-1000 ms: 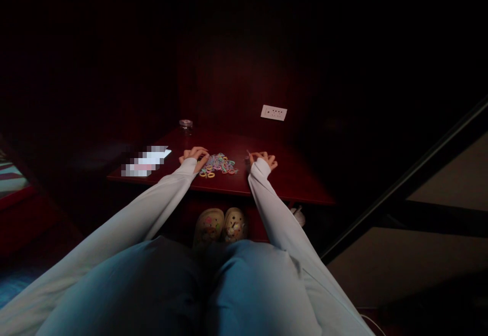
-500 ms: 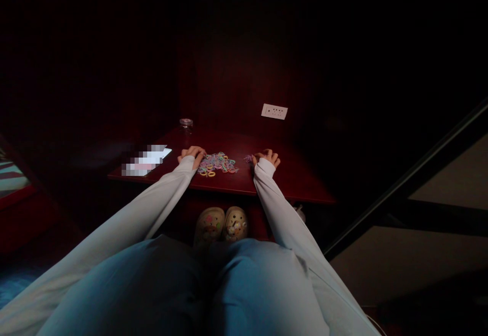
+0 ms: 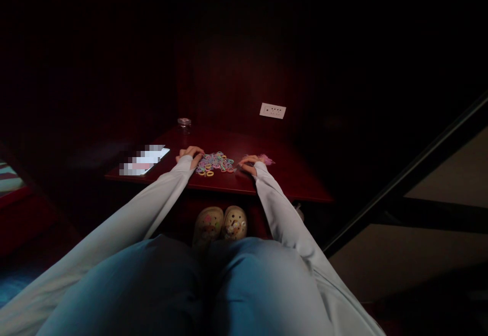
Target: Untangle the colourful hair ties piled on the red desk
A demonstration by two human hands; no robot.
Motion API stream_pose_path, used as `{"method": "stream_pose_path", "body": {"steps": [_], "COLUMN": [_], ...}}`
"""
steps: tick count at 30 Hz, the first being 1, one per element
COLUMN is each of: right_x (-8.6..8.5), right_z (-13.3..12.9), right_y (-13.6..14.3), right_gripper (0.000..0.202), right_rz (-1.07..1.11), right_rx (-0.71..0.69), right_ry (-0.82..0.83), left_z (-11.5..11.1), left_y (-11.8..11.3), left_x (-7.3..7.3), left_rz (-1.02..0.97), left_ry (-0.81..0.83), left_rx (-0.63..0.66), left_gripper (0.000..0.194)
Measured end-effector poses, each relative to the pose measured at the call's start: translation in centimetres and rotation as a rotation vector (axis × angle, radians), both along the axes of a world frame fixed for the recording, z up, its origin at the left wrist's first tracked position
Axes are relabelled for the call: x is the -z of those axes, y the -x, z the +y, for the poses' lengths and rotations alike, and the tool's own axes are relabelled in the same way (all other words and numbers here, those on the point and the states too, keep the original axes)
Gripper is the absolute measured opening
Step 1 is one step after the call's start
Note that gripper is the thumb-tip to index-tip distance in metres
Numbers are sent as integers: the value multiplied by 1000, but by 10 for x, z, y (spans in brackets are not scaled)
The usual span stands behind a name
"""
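Observation:
A loose pile of small pastel hair ties [image 3: 215,163], in yellow, mint, purple and pink, lies on the dark red table [image 3: 290,178]. At the pile's left edge rests my left hand [image 3: 189,154], its fingers arched and apart, with the fingertips by the nearest ties. My right hand [image 3: 249,164] reaches in from the other side; its fingers are stretched out towards the pile's right edge, and no held thing shows. Just behind it sits a smaller pink-purple cluster [image 3: 267,159], partly covered by the hand and sleeve.
A lit phone-like screen [image 3: 147,161], partly pixelated, lies left of my left hand. A clear lidded jar [image 3: 184,125] stands at the back left. The wall carries a white socket plate [image 3: 273,111]. Below the table's front edge are clogs [image 3: 235,222].
My right hand has moved left from the small pink-purple cluster to the big pile, its fingers now stretched out; more of the cluster shows. My left hand stays at the pile's left edge.

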State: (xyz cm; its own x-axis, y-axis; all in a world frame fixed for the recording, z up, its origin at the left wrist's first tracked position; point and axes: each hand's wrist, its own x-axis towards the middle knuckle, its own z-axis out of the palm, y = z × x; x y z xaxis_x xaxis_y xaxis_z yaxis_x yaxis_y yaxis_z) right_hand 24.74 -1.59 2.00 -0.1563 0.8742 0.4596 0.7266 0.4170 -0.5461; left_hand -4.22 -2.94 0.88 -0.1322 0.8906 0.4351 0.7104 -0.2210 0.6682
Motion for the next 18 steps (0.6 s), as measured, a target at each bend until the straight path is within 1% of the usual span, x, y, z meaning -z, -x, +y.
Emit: {"method": "stream_pose_path", "body": {"steps": [2, 4, 7, 13, 18], "right_x": [-1, -2, -2, -1, -1], "right_z": [-8, -15, -22, -22, -24], "right_y": [-1, 0, 3, 6, 8], "right_gripper": [10, 12, 13, 13, 16], "right_rz": [-31, -60, -92, -139, -161], "right_rx": [-68, -86, -72, -28, -12], "right_ry": [71, 113, 103, 97, 71], "left_z": [1, 1, 2, 2, -5], "left_y": [-1, -1, -1, 0, -5], "left_x": [1, 1, 1, 0, -5], "left_rz": [-3, -14, -16, 7, 10], "left_ry": [1, -1, 6, 25, 24], "left_rx": [2, -3, -1, 20, 10], "left_gripper": [17, 16, 16, 16, 14]}}
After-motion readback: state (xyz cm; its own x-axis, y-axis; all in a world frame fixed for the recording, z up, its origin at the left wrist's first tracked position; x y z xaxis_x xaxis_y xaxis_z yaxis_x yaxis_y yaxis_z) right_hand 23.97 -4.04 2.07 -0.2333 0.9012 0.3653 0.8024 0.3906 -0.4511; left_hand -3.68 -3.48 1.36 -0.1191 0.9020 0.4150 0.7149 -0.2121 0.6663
